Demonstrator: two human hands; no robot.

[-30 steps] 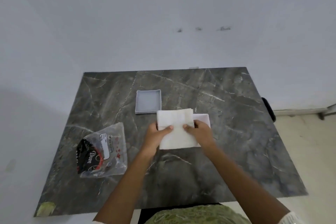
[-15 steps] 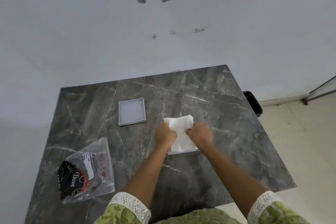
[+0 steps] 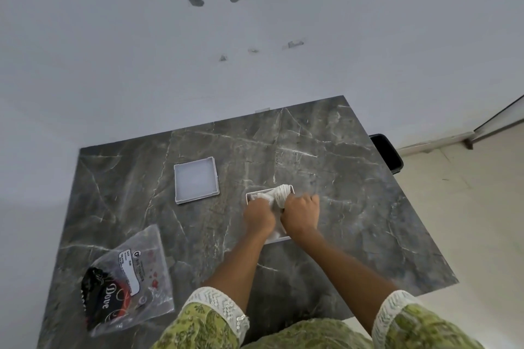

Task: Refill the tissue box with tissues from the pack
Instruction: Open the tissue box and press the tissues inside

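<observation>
A white stack of tissues [image 3: 279, 195] is folded over and sits in the open white tissue box [image 3: 251, 195] near the middle of the table. My left hand [image 3: 259, 217] and my right hand [image 3: 301, 214] are both closed on the tissues, side by side, and cover most of the box. The tissues curl up at the far end, above my right knuckles. The box's lid [image 3: 196, 184] lies upside down to the left of the box. The clear plastic tissue pack [image 3: 127, 280], with red and black print, lies flat at the front left.
The dark marble table [image 3: 340, 178] stands against a white wall. A black chair edge [image 3: 387, 153] shows past the table's right side. Pale floor lies to the right.
The flat tissue stack has been folded and bunched, then lowered into the box. Both hands closed in on it and moved down. The camera view shifted.
</observation>
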